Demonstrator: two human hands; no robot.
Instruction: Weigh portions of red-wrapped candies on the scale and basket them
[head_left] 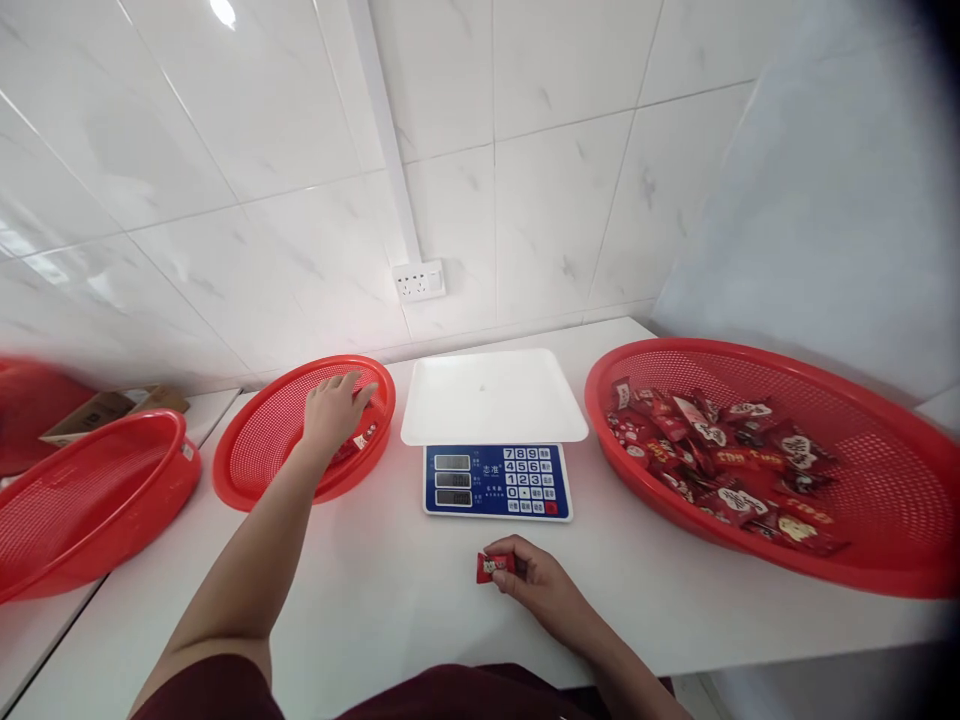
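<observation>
My right hand (536,577) pinches a small red wrapped candy (491,567) between thumb and fingers, just in front of the scale. My left hand (335,408) reaches over the smaller red basket (255,440), its fingers stretched and apart. A few red-wrapped candies (364,438) lie in that basket, partly hidden under the hand. Between the baskets stands a digital scale (497,482) with a blue keypad panel and a bare white weighing tray (491,395). On the right, a large red basket (675,350) holds many red-wrapped candies (731,455).
Another red basket (150,510) sits at the far left, with a cardboard box (112,410) behind it. A white wall socket (418,281) is on the tiled wall behind the scale. Everything rests on white tables (375,610).
</observation>
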